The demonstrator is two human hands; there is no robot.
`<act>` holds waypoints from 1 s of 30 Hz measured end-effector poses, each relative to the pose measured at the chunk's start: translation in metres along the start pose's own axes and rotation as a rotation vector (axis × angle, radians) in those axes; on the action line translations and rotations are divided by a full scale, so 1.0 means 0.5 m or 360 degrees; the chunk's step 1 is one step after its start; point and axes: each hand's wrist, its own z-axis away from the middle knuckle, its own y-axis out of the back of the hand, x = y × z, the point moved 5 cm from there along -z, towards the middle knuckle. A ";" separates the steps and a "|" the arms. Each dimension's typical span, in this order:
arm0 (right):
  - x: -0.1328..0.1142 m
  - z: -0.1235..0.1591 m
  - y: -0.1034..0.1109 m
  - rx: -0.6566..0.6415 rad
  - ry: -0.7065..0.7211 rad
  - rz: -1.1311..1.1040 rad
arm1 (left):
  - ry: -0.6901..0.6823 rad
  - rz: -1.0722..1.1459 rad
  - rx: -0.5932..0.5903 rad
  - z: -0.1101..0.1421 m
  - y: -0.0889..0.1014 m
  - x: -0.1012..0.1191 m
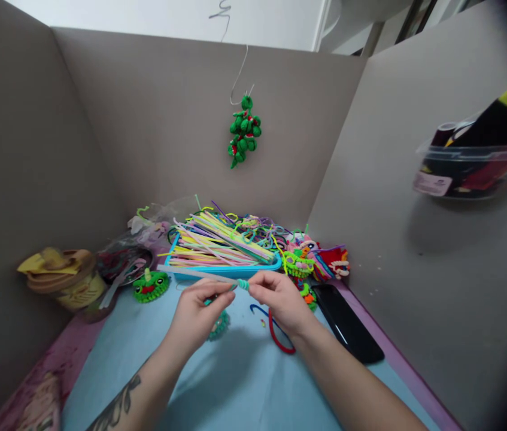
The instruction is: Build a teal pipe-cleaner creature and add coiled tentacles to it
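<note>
My left hand [202,308] and my right hand [280,296] meet above the table, fingertips pinched close together. Between them is a small teal coil of pipe cleaner [243,284], wound around the end of a thin pale stick [199,274] that reaches out to the left. My right thumb and fingers grip the coil's right side. My left fingertips pinch just left of it, where a bit of teal shows. A round teal fuzzy piece [221,326] lies below my left hand, partly hidden by it. Right of it are a red bent pipe cleaner [279,341] and a blue one [260,309].
A blue tray [275,263] heaped with pastel pipe cleaners stands behind my hands. Green fuzzy faces [151,287] sit nearby. A black phone [347,323] lies right, a lidded cup [67,278] left. A green ornament [245,131] hangs ahead; a clear bin [473,170] is on the right wall.
</note>
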 end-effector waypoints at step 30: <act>-0.022 0.015 -0.030 -0.0170 0.0429 0.0589 | -0.0022 0.0106 0.0061 0.001 -0.004 -0.007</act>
